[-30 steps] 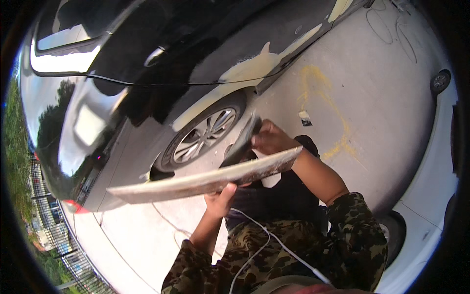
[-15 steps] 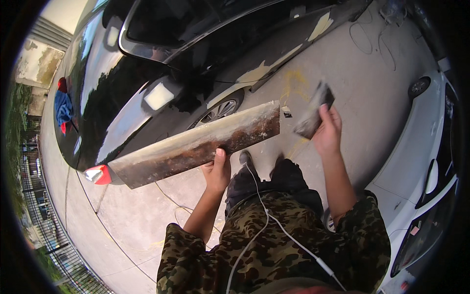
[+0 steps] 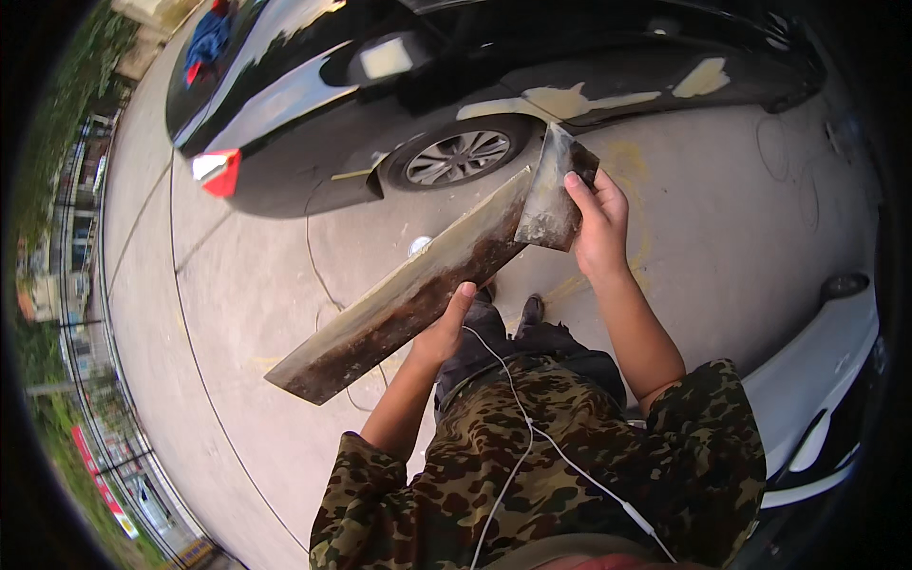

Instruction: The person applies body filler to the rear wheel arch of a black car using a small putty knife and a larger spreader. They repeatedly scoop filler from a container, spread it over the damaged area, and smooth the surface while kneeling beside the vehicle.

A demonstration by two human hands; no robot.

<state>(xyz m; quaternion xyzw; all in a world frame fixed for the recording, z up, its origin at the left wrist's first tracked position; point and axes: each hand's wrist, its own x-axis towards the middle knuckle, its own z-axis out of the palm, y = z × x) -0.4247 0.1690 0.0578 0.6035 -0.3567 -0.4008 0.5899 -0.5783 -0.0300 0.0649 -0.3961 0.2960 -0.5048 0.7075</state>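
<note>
My left hand [image 3: 445, 328] is closed round the lower edge of a long, flat putty board [image 3: 408, 290], thumb on top. Brown and whitish smears cover the board, which slants up to the right. Its upper right end meets a short, flat putty scraper [image 3: 551, 195], grey-white and smeared on its face, dark toward one edge. My right hand [image 3: 600, 220] grips that scraper by its right side, thumb in front and fingers behind. The scraper overlaps the board's end; whether they press together I cannot tell. Beyond them stands a black car [image 3: 313, 142] with beige filler patches [image 3: 560, 101] above its wheel [image 3: 458, 157].
A white car [image 3: 817, 380] stands at the right. Pale concrete [image 3: 237, 313] lies underfoot, with a thin cable [image 3: 312, 256] on it and a small white round thing [image 3: 419, 245] near the board. Fencing [image 3: 85, 237] runs along the left. A white cord [image 3: 503, 380] hangs down my front.
My right hand has brought the scraper left, from apart to overlapping the board's right end. The board now tilts more steeply. The view has turned, so the black car appears farther up and right.
</note>
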